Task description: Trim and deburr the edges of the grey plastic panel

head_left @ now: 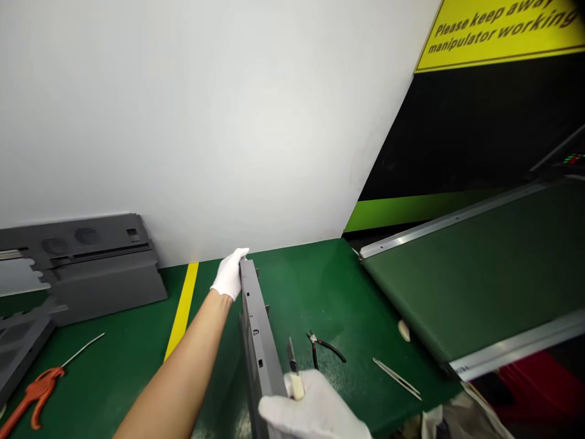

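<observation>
Finished-looking grey panels (86,268) are stacked far left. The left hand (230,275) has its grip closed on the far end of the grey panel (256,332), held on edge over the tabletop (320,292); the right hand (315,408) clamps the near end plus a small knife (294,369). Trimming looks underway, unfinished.

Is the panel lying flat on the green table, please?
No, the panel stands on edge, gripped at its far end by the left hand and at its near end by the right hand, above the table.
</observation>
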`<state>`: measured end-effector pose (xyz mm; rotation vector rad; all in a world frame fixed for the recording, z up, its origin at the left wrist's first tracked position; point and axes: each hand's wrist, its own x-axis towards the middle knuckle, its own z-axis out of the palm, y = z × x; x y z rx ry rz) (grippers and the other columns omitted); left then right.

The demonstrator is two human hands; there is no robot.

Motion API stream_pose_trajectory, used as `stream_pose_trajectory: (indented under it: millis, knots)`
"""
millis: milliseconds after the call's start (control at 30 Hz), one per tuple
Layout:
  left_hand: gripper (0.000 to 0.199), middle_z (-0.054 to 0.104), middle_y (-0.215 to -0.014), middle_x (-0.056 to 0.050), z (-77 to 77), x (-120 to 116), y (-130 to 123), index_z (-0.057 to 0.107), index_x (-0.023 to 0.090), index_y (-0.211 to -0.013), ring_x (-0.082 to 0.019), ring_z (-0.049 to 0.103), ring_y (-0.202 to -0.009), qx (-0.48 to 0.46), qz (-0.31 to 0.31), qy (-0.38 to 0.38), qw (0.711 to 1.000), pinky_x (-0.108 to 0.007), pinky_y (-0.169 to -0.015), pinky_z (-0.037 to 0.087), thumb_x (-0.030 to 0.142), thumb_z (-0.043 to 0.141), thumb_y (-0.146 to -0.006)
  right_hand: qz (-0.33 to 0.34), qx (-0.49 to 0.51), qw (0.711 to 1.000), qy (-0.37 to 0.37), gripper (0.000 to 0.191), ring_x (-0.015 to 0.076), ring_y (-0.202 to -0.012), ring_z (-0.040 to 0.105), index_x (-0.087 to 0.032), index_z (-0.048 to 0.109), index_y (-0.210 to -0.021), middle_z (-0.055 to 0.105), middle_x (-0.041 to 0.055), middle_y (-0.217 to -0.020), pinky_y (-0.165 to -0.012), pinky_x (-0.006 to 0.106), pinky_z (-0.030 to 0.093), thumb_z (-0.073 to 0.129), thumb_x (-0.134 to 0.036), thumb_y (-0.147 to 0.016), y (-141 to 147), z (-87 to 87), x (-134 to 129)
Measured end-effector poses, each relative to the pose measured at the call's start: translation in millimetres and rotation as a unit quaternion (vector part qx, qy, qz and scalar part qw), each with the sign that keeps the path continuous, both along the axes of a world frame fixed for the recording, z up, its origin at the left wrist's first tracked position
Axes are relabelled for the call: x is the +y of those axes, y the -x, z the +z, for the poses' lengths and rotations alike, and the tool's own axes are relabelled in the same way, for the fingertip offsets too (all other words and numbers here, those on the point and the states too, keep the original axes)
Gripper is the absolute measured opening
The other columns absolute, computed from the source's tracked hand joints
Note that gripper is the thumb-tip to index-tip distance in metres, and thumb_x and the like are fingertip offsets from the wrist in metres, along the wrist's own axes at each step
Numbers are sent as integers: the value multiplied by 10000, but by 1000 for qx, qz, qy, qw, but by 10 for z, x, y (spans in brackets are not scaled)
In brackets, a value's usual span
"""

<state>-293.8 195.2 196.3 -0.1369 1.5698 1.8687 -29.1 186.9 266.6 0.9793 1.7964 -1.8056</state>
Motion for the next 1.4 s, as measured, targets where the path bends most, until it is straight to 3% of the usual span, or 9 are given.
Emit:
stream_pose_trajectory:
  millis: [167, 367, 500, 600, 733, 1000, 1200, 1300, 1400]
  knots:
    - [357, 500, -677, 13, 25, -132, -101, 507, 158, -664, -95, 418, -598, 162, -72, -7, 984, -268, -583, 323, 433, 726, -722, 87, 54, 989, 108, 588, 15, -586, 398, -90, 438, -758, 451, 22, -653, -556, 137, 290, 528, -658, -876, -282, -116, 36]
    - [357, 375, -611, 41, 19, -294, -92, 437, 166, -641, -92, 341, -581, 228, -133, 25, 964, -278, -576, 234, 333, 753, -656, 59, 66, 980, -180, 891, 98, -831, 551, -121, 601, -862, 602, 97, -904, -821, 223, 444, 146, -886, -902, -599, -81, 186]
    - [315, 367, -618, 36, 12, -340, -82, 434, 165, -628, -93, 334, -583, 236, -114, 10, 965, -285, -572, 231, 323, 704, -668, 185, 60, 937, -291, 843, 94, -807, 502, -158, 602, -863, 609, 80, -949, -771, 222, 376, 145, -865, -917, -652, 72, 84]
    - [284, 382, -617, 35, 38, -335, -95, 439, 164, -623, -94, 337, -581, 235, -106, 8, 966, -285, -561, 237, 287, 693, -651, 256, -24, 910, -324, 831, 46, -556, 239, -155, 581, -823, 573, 58, -779, -561, 232, 165, 178, -878, -905, -578, 145, -54]
    - [293, 399, -598, 38, 68, -324, -110, 433, 168, -623, -93, 343, -554, 208, -102, 1, 973, -277, -541, 237, 255, 712, -624, 315, -68, 869, -376, 779, 47, -517, -66, -162, 633, -806, 571, 62, -716, -501, 304, -54, 198, -792, -951, -502, 160, -152]
    - [247, 394, -589, 28, 102, -324, -116, 415, 162, -601, -93, 343, -563, 228, -107, 10, 968, -267, -545, 241, 187, 655, -650, 357, 1, 828, -433, 675, 60, -528, -105, -183, 691, -878, 577, 64, -703, -484, 299, -56, 228, -651, -1025, -654, 141, -136]
    - [289, 375, -591, 35, 126, -344, -132, 390, 160, -604, -85, 324, -560, 228, -110, 11, 967, -267, -535, 233, 180, 674, -657, 406, 72, 758, -505, 441, 126, -501, 22, -222, 677, -856, 511, 32, -636, -510, 299, -62, 322, -405, -1044, -811, 66, -156]
    - [300, 375, -593, 39, 59, -317, -106, 394, 162, -613, -86, 336, -554, 228, -104, 17, 968, -271, -531, 227, 203, 689, -651, 437, 79, 770, -459, 433, 115, -488, 68, -235, 679, -814, 502, 21, -614, -520, 296, -48, 378, -463, -1026, -863, 35, -140]
    - [255, 406, -612, 35, -5, -351, -65, 425, 161, -630, -94, 360, -577, 246, -93, 29, 964, -271, -554, 255, 227, 671, -656, 351, 58, 845, -400, 554, 48, -515, 250, -199, 671, -813, 575, 16, -703, -532, 250, 39, 322, -568, -1035, -754, 90, -125]
